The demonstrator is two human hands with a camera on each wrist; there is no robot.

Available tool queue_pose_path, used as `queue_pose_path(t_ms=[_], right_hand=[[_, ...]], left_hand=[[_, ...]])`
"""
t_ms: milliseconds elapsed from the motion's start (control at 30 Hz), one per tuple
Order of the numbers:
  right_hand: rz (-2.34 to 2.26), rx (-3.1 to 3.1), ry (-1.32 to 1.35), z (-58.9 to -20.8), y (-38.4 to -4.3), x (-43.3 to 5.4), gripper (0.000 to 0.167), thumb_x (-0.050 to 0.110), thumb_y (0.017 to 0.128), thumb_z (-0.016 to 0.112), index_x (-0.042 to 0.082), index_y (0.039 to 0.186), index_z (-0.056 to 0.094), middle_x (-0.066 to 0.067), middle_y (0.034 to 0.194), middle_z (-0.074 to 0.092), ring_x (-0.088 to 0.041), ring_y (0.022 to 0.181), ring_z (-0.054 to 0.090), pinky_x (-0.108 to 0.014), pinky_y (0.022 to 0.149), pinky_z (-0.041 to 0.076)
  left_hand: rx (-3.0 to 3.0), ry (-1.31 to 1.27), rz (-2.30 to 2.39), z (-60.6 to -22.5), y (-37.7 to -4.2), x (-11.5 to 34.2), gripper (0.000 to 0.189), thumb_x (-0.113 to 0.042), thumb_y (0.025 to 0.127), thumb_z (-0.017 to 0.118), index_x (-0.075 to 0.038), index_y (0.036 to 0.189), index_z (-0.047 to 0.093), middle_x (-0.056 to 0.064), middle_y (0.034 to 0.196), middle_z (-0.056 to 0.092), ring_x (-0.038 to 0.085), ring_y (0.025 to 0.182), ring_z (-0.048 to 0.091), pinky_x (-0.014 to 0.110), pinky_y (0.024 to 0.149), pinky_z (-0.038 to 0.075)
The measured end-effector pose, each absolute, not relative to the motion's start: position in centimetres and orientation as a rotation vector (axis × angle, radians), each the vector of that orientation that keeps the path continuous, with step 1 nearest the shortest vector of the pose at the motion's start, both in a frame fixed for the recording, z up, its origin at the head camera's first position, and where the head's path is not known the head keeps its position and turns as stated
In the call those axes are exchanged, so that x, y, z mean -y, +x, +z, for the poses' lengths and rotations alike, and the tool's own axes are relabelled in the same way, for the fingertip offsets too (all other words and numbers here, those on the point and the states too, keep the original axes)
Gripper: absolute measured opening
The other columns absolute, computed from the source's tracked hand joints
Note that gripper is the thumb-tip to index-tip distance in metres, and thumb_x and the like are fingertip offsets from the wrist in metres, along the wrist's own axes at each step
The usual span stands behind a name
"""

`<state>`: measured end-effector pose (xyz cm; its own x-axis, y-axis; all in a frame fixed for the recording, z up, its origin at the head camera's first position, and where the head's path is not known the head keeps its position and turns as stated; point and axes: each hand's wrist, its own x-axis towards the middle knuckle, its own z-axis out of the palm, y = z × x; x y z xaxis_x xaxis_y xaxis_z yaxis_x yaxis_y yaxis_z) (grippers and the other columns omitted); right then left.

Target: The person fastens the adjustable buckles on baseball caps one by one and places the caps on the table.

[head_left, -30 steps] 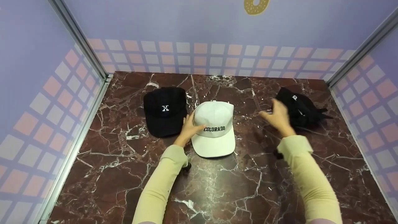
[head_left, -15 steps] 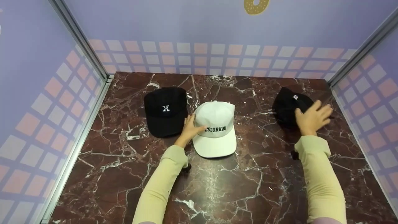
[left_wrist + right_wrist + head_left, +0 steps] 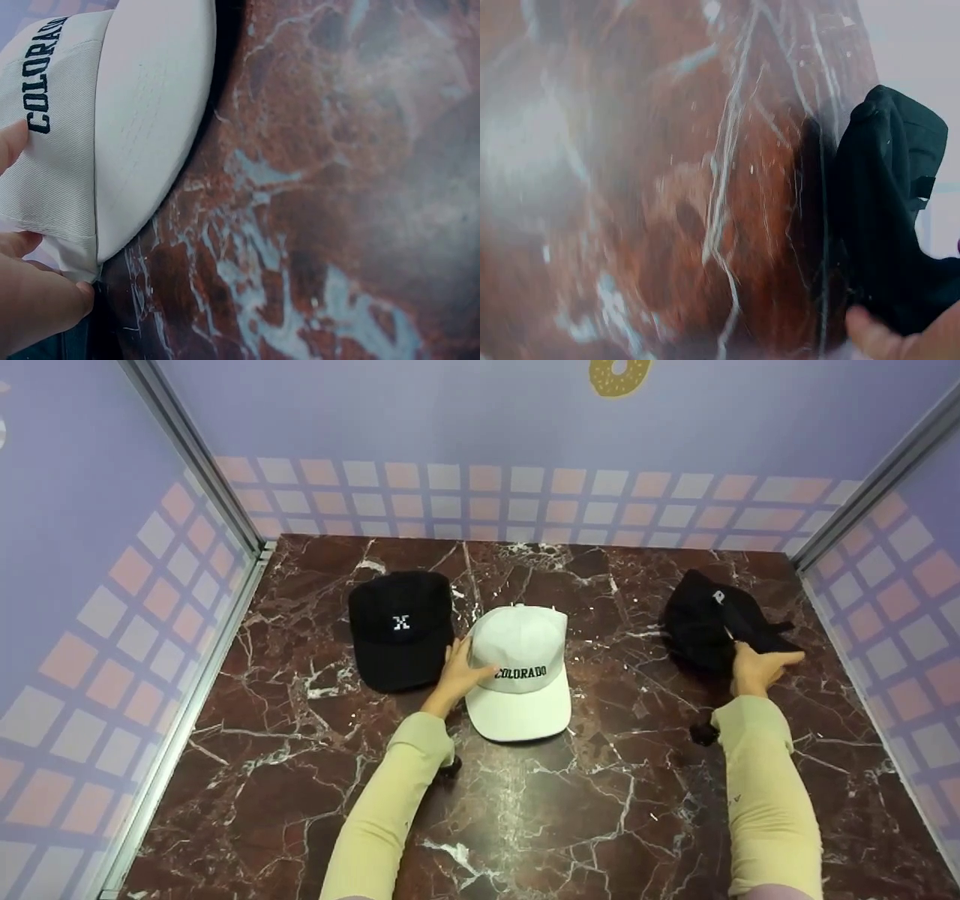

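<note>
A white baseball cap (image 3: 517, 660) lettered COLORADO rests upright in the middle of the table, brim toward me. My left hand (image 3: 456, 675) holds its left side, thumb on the front panel and fingers along the lower edge, as the left wrist view shows on the cap (image 3: 60, 135). At the right, a crumpled black cap (image 3: 705, 619) with a small white mark lies with strap-like ends at its right. My right hand (image 3: 757, 669) grips the near edge of this cap; some fingers are hidden. In the right wrist view, a fingertip (image 3: 866, 326) touches the black cap (image 3: 877, 202).
Another black baseball cap (image 3: 401, 630) with a white X-like emblem sits just left of the white cap, brim forward. The dark red marbled tabletop (image 3: 540, 810) is bounded by lilac panels at the left, back (image 3: 412, 420) and right.
My right hand has moved right, from beside the right-hand black cap to its near edge, and grips it. That cap has shifted slightly. My left hand stays on the white cap.
</note>
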<state>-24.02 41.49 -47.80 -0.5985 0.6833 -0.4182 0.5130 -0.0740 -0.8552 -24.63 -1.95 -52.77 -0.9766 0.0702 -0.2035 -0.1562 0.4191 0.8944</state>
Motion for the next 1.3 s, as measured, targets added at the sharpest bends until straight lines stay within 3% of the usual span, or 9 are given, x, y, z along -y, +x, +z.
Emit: queue_pose_path(t_ms=[100,233,400,500,600,667,767,1100,1300], right_hand=[[1.851,1.984,-1.339,-48.0,-24.0,-41.6,0.084,0.017,0.087,0.041,0.033,0.134,-0.028,-0.002,0.149,0.002,-0.012,0.13,0.02,-0.023,0.092,0.036],[1.915,1.904,-1.334,-48.4,-24.0,-41.9,0.072,0.008,0.087,0.032,0.04,0.138,-0.007,0.003,0.148,0.004,-0.015,0.129,0.026,-0.025,0.066,0.049],[1.9,1.846,-1.326,-49.2,-24.0,-42.1,0.06,0.004,0.086,0.03,0.034,0.137,0.02,0.002,0.145,0.015,-0.022,0.126,0.033,-0.025,0.046,0.049],[1.827,1.905,-1.32,-49.5,-23.9,-42.0,0.055,0.004,0.086,0.03,0.029,0.134,0.029,0.001,0.144,0.02,-0.022,0.125,0.034,-0.024,0.051,0.049],[1.735,1.974,-1.313,-49.6,-23.9,-41.8,0.052,0.003,0.085,0.031,0.026,0.131,0.035,0.0,0.142,0.027,-0.019,0.123,0.035,-0.026,0.075,0.047],[1.679,2.017,-1.299,-49.7,-23.9,-41.7,0.051,0.003,0.084,0.03,0.024,0.13,0.037,0.0,0.14,0.03,-0.017,0.122,0.034,-0.026,0.089,0.039],[1.634,2.067,-1.262,-49.9,-24.0,-41.6,0.049,0.002,0.084,0.029,0.02,0.129,0.039,-0.001,0.14,0.032,-0.016,0.122,0.033,-0.027,0.1,0.031],[1.696,2.119,-1.066,-50.4,-24.0,-41.2,0.04,-0.006,0.079,0.027,0.018,0.103,0.048,-0.005,0.13,0.036,-0.015,0.119,0.034,-0.023,0.097,0.03],[1.741,2.232,-0.919,-50.4,-24.0,-40.6,0.049,-0.012,0.07,0.029,0.017,0.103,0.05,-0.006,0.126,0.037,-0.016,0.109,0.038,-0.019,0.082,0.034]], left_hand=[[-2.464,-0.075,1.585,-52.8,-24.6,2.0,0.084,-0.027,0.073,0.069,-0.007,0.14,0.022,0.017,0.148,0.005,0.031,0.136,-0.006,0.047,0.109,0.005],[-2.468,-0.071,1.58,-52.9,-24.6,2.0,0.084,-0.028,0.073,0.069,-0.006,0.14,0.022,0.017,0.148,0.005,0.032,0.136,-0.006,0.047,0.109,0.005],[-2.481,-0.076,1.557,-52.9,-24.6,2.0,0.083,-0.028,0.074,0.068,-0.007,0.14,0.022,0.017,0.148,0.005,0.031,0.136,-0.006,0.047,0.109,0.006],[-2.492,-0.072,1.539,-52.8,-24.7,2.0,0.083,-0.028,0.074,0.067,-0.006,0.14,0.022,0.017,0.148,0.006,0.032,0.136,-0.005,0.048,0.109,0.006],[-2.492,-0.074,1.537,-52.8,-24.6,2.0,0.083,-0.028,0.074,0.068,-0.007,0.14,0.022,0.017,0.148,0.005,0.032,0.136,-0.005,0.048,0.109,0.005],[-2.486,-0.074,1.546,-52.8,-24.6,2.0,0.083,-0.028,0.073,0.068,-0.007,0.14,0.022,0.017,0.148,0.005,0.032,0.136,-0.005,0.048,0.109,0.005],[-2.48,-0.077,1.549,-52.8,-24.6,2.0,0.084,-0.029,0.074,0.068,-0.008,0.14,0.022,0.017,0.148,0.005,0.031,0.136,-0.006,0.048,0.109,0.005],[-2.484,-0.08,1.543,-52.9,-24.6,2.1,0.083,-0.03,0.074,0.068,-0.008,0.14,0.023,0.017,0.148,0.005,0.031,0.136,-0.005,0.048,0.109,0.006],[-2.478,-0.069,1.556,-52.9,-24.6,2.1,0.082,-0.03,0.074,0.068,-0.008,0.14,0.023,0.017,0.148,0.005,0.032,0.136,-0.006,0.048,0.108,0.006]])
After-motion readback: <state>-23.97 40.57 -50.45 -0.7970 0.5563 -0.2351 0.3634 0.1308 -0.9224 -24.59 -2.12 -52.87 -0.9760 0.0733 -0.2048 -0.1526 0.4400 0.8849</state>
